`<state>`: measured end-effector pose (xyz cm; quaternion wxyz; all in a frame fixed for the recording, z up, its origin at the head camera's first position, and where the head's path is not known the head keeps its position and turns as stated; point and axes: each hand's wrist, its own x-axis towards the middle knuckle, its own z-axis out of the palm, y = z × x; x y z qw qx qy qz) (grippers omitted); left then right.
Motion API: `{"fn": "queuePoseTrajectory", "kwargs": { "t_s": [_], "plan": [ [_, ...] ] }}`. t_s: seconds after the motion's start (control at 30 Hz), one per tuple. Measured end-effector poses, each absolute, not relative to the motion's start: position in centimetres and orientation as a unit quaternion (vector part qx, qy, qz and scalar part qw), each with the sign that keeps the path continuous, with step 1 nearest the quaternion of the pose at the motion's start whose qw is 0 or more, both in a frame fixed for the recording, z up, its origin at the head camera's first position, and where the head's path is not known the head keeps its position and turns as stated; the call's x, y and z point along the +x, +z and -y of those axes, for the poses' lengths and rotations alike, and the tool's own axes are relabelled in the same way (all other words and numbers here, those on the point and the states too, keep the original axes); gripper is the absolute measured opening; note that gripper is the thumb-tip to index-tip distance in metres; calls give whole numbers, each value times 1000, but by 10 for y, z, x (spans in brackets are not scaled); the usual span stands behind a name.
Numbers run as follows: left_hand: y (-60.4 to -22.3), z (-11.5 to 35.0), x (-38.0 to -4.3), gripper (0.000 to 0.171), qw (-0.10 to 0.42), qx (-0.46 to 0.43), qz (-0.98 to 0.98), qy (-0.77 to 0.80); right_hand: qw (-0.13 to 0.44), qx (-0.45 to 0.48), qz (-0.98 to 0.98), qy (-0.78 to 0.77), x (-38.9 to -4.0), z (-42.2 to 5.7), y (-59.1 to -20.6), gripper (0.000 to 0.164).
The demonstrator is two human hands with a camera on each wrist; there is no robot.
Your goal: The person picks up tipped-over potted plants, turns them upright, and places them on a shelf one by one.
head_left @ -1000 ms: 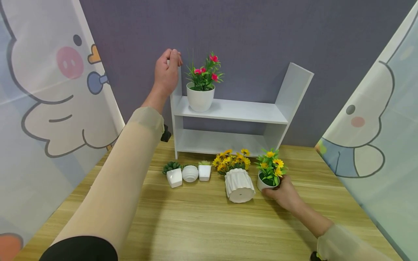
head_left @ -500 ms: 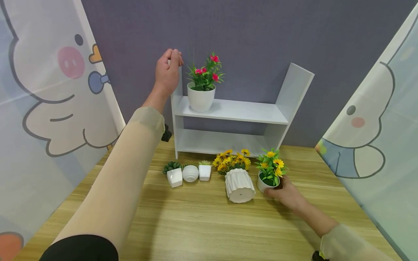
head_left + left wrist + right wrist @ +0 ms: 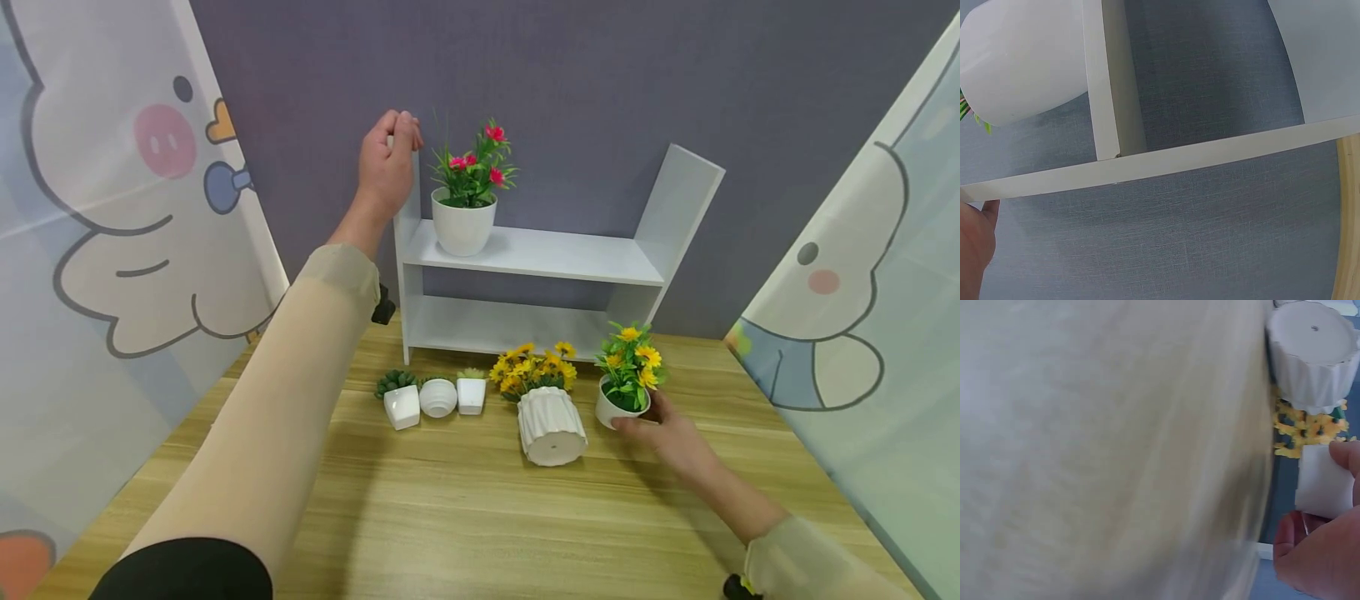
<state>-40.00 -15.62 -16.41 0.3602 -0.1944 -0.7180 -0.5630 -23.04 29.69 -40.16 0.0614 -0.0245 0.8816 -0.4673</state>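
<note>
The right hand (image 3: 677,440) pinches the white pot (image 3: 611,412) (yellow blooms (image 3: 647,357) above the grip).

Site: a booth-like space, screened on three sides; looks like a staged set, though home or lab cannot be told. Evidence: grey fabric-textured backdrop (image 3: 570,92) behind, cartoon-printed sheets (image 3: 135,208) left and right, wood-grain table (image 3: 480,525) between them, bearing a white shelf (image 3: 573,254) and potted plants (image 3: 626,375).
</note>
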Motion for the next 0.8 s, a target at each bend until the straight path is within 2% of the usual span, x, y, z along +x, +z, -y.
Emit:
{"fn": "queuePoseTrajectory", "kwargs": {
  "t_s": [0.27, 0.63, 0.8],
  "plan": [
    [-163, 155, -399, 36, 361, -190, 715, -568, -13, -74, -885, -459, -231, -288, -376, 77],
    [-164, 157, -400, 36, 366, -186, 717, -563, -27, -103, -895, -434, -241, -258, -333, 70],
    [-164, 156, -400, 36, 362, -190, 715, -567, -50, -123, -895, -427, -249, -244, -314, 58]
  ]
}}
